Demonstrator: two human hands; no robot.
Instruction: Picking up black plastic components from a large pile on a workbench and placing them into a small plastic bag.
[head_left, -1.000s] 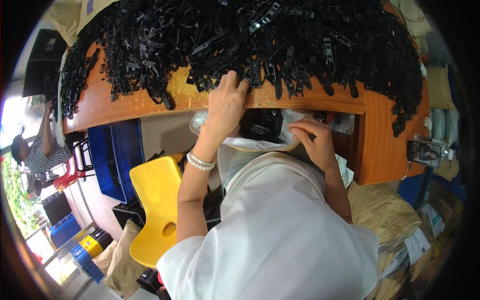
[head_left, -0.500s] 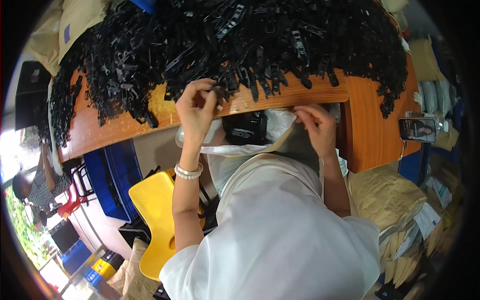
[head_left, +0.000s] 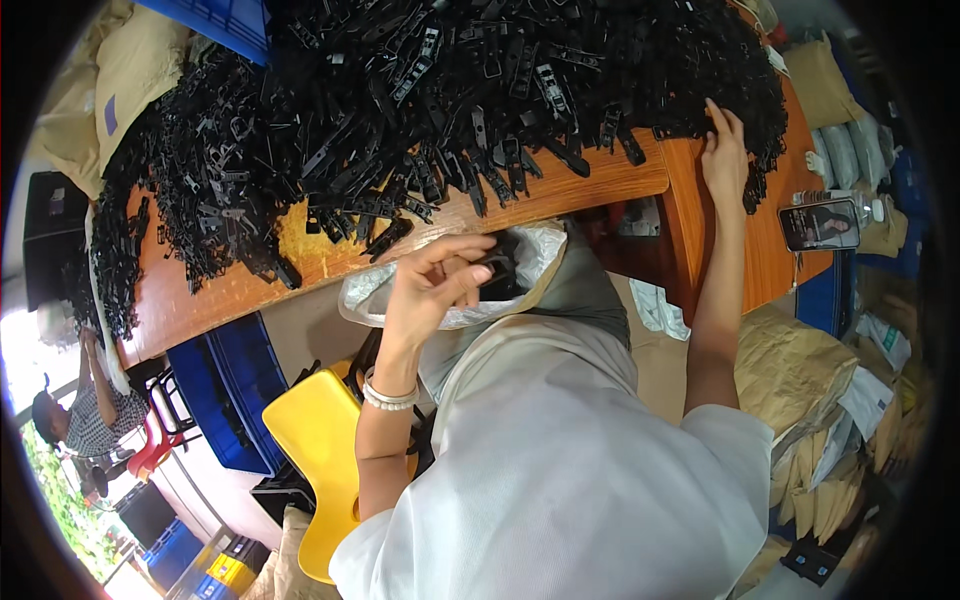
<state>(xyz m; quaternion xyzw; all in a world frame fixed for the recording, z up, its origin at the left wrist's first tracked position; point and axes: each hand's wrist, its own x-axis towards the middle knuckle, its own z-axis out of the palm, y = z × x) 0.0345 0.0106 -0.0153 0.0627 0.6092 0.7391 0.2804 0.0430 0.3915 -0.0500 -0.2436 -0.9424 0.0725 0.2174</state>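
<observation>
Two bare hands are working around the open bag (head_left: 551, 258). Over its mouth, the left hand (head_left: 440, 280) is holding thumb and fingers curled close — whether they are pinching anything is unclear; positioning low should be limiting spills. Beyond the bag, black clips (head_left: 470, 120) are lying heaped on the table (head_left: 625, 172). Farther right of the bag, the right hand (head_left: 725, 162) is resting at the heap's edge, fingers parted — picking lightly should be avoiding tangles.

We see black parts (head_left: 440, 90), an orange-brown wood-grained table (head_left: 610, 175), our white shirt (head_left: 560, 460), white bracelet (head_left: 390, 403), yellow chair (head_left: 315, 430), blue bins (head_left: 245, 390), grey-checked shirt (head_left: 95, 422)
</observation>
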